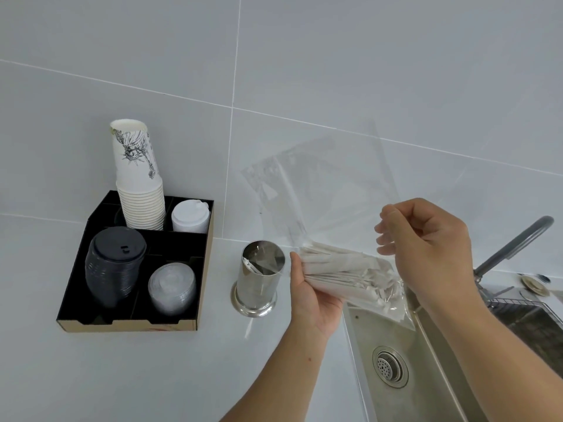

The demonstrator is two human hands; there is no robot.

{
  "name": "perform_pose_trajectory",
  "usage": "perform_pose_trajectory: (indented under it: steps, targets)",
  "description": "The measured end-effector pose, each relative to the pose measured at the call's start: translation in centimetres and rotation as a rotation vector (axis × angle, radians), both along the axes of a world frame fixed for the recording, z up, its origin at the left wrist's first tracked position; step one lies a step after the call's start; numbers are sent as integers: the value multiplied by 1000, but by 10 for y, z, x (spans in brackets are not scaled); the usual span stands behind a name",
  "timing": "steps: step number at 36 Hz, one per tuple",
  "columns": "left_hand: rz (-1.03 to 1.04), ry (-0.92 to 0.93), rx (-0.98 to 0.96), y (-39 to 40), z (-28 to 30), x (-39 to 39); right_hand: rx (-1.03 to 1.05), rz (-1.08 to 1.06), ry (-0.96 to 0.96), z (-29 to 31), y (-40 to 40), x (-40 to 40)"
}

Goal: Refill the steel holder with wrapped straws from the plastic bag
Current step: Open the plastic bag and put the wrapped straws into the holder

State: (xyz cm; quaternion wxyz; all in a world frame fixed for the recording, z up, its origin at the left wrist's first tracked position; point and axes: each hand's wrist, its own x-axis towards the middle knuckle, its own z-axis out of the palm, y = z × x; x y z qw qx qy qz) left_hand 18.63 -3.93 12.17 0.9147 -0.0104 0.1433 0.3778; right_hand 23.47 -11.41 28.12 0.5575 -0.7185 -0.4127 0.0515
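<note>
Steel holder (258, 281) upright on bench (152, 376), just left of sink (426, 360). Wrapped straws (341, 277) inside plastic bag (320, 190), right of holder, clamped by left hand (310, 295). Right hand (426, 239) pinched on bag film above sink.
</note>
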Motion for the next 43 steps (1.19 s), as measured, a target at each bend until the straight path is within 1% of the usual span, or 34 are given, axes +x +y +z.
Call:
perform_pose_trajectory:
  steps: [8,15,20,25,32,34,37,43]
  targets:
    - [7,-3,-15,0,5,5,12,30,-7,7,9,1]
    - [24,33,-44,3,4,0,13,35,-5,9,19,4]
    - [41,0,-56,2,3,-3,-8,36,21,6,24,4]
    - [65,17,-99,6,1,-5,-20,46,1,5,27,4]
    - [46,30,-137,10,1,-5,-17,63,-16,10,35,4]
    - [41,9,-132,11,3,-6,-19,71,-24,13,39,4]
    - [30,-78,-159,11,10,-10,-35,92,-54,19,46,4]
    - [69,-124,-130,15,11,-13,-120,125,-185,24,70,2]
